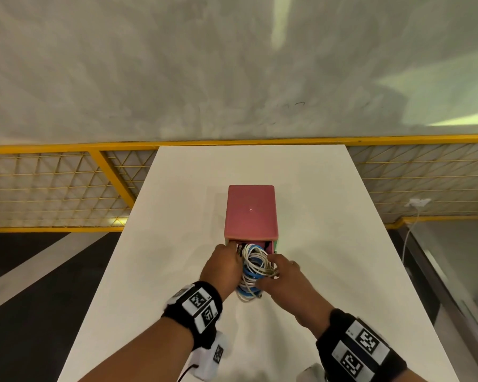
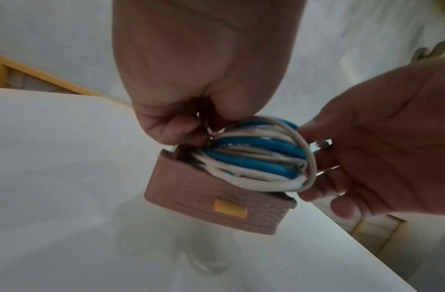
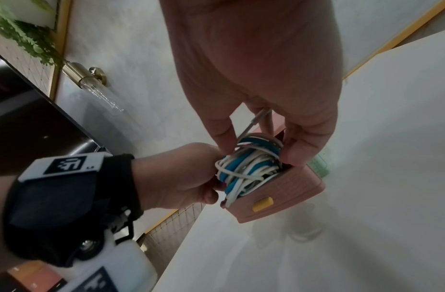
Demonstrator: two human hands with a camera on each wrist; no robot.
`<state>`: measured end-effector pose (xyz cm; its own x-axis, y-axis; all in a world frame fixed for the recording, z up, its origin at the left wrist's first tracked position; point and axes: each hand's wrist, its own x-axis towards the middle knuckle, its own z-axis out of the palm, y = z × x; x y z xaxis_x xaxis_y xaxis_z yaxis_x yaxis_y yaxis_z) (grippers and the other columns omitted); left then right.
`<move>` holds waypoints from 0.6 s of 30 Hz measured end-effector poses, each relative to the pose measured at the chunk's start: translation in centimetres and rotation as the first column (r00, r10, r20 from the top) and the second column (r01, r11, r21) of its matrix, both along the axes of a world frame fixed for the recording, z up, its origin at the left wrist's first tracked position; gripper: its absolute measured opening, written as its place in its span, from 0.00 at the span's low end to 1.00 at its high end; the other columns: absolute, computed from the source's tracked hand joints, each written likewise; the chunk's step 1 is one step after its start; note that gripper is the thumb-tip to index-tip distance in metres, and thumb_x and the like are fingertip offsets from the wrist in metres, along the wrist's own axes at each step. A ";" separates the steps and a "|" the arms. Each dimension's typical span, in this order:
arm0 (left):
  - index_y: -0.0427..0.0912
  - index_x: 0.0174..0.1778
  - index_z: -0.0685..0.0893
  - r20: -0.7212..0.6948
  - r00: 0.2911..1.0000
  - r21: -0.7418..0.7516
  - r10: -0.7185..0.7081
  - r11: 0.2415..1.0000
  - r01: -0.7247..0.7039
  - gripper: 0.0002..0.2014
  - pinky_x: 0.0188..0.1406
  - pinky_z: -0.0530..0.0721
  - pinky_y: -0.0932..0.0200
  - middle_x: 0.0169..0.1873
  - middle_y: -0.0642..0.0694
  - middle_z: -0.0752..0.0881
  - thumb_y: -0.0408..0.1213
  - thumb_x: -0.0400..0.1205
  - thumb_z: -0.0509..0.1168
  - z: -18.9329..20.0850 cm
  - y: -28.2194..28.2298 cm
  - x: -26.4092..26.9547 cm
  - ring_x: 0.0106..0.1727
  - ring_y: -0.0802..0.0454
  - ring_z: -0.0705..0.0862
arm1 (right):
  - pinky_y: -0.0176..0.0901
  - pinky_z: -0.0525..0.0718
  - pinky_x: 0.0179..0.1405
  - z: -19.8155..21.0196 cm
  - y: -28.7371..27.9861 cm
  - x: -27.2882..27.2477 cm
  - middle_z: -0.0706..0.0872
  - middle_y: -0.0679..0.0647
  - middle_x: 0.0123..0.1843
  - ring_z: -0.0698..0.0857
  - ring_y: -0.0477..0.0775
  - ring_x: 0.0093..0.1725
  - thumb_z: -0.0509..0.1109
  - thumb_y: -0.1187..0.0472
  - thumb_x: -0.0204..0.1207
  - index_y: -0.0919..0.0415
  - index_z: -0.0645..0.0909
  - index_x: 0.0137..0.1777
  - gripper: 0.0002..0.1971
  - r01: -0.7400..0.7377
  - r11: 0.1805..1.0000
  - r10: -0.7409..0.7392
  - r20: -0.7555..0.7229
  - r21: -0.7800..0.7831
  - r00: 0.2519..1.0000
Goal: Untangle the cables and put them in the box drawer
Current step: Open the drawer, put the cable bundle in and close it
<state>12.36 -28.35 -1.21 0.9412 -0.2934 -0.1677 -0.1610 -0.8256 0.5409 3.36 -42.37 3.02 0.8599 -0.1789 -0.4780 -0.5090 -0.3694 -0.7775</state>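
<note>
Both hands stuffing cable bundle (image 2: 256,158) into pink drawer (image 2: 216,205): left hand (image 1: 221,267) and right hand (image 1: 283,274) fingers pinching coil sides. Coils bulging over rim, probably springing out or jamming drawer.

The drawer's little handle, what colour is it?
Yellow handle, on the pink drawer; clearest in the left wrist view.

Drawer (image 2: 216,199) interior is hidden beneath the cable bundle (image 2: 259,158); left hand (image 1: 222,267) fingertips are concealed behind it.
</note>
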 end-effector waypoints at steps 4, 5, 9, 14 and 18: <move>0.48 0.46 0.88 0.077 0.996 0.094 0.034 0.995 -0.041 0.12 0.39 0.85 0.55 0.42 0.47 0.90 0.40 0.80 0.58 1.1 0.8 0.8 0.44 0.42 0.88 | 0.42 0.84 0.53 0.0 0.2 0.3 0.70 0.52 0.59 0.83 0.52 0.53 0.71 0.52 0.74 0.45 0.74 0.69 0.23 -0.055 0.998 0.054 -0.017 -0.043 0.998; 0.50 0.45 0.89 0.079 0.995 0.089 0.063 0.994 -0.070 0.11 0.39 0.85 0.56 0.41 0.50 0.90 0.42 0.80 0.60 1.4 0.9 1.0 0.43 0.44 0.88 | 0.44 0.84 0.57 0.0 0.2 0.4 0.69 0.52 0.59 0.83 0.54 0.54 0.70 0.50 0.74 0.44 0.74 0.68 0.22 -0.070 0.996 0.069 -0.027 -0.063 0.997; 0.50 0.40 0.84 0.032 0.986 -0.124 0.163 0.980 -0.158 0.01 0.44 0.87 0.52 0.39 0.51 0.88 0.39 0.76 0.68 1.3 0.6 1.9 0.42 0.47 0.88 | 0.55 0.81 0.64 -0.2 0.3 1.3 0.71 0.55 0.58 0.78 0.63 0.60 0.66 0.45 0.70 0.45 0.76 0.65 0.22 -0.168 0.959 0.156 -0.069 -0.227 0.985; 0.50 0.69 0.81 0.194 0.970 -0.273 -0.147 0.942 0.197 0.17 0.60 0.81 0.57 0.59 0.48 0.84 0.40 0.84 0.61 0.1 1.5 0.7 0.59 0.52 0.84 | 0.53 0.78 0.64 -0.3 1.2 2.6 0.71 0.60 0.59 0.76 0.69 0.60 0.60 0.49 0.75 0.51 0.75 0.68 0.21 -0.303 0.862 0.295 -0.083 -0.407 0.952; 0.52 0.71 0.79 0.307 0.809 0.010 -0.501 0.852 0.524 0.20 0.56 0.80 0.53 0.67 0.50 0.79 0.49 0.85 0.54 0.2 3.8 -0.6 0.61 0.50 0.80 | 0.54 0.78 0.64 -0.6 1.4 2.7 0.71 0.61 0.63 0.76 0.68 0.59 0.59 0.46 0.77 0.50 0.75 0.68 0.21 -0.380 0.800 0.376 -0.105 -0.465 0.921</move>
<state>11.80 -24.60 -0.97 0.6522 -0.7474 0.1266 -0.7070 -0.5395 0.4573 6.08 -41.00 2.46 0.9030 -0.0437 -0.4274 -0.2579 -0.8507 -0.4580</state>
